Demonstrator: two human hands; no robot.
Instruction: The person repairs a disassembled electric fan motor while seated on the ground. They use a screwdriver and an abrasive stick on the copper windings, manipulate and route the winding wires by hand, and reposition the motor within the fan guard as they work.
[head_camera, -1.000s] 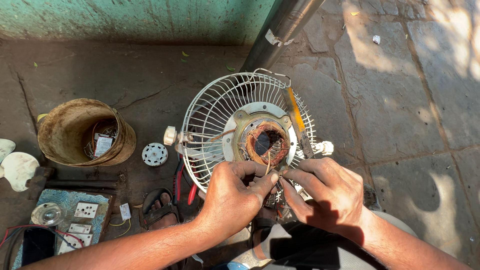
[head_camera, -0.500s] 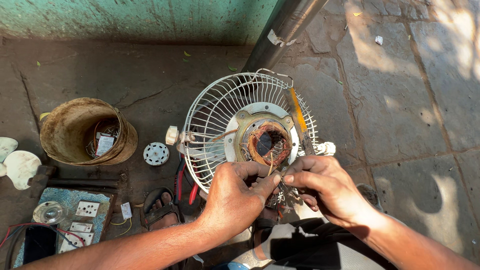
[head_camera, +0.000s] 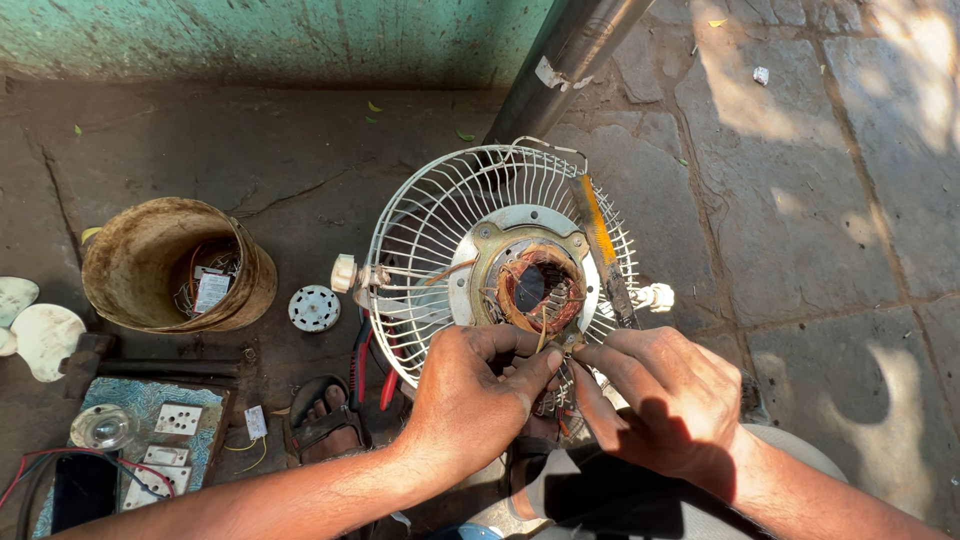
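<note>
Head view: 2 bare hands meet low in the frame over a fan motor (head_camera: 535, 285) with exposed copper windings, set in a white wire fan guard (head_camera: 440, 210) on the stone ground. The left hand (head_camera: 475, 400) and right hand (head_camera: 670, 395) both pinch thin wires (head_camera: 545, 335) at the motor's near edge, fingertips pressed together. Farther left sits a rusty bucket (head_camera: 130, 260).

Sharp, wide-angle view: the stone floor (head_camera: 820, 200) is lit by bright dappled sunlight at right, while the left is shaded.
</note>
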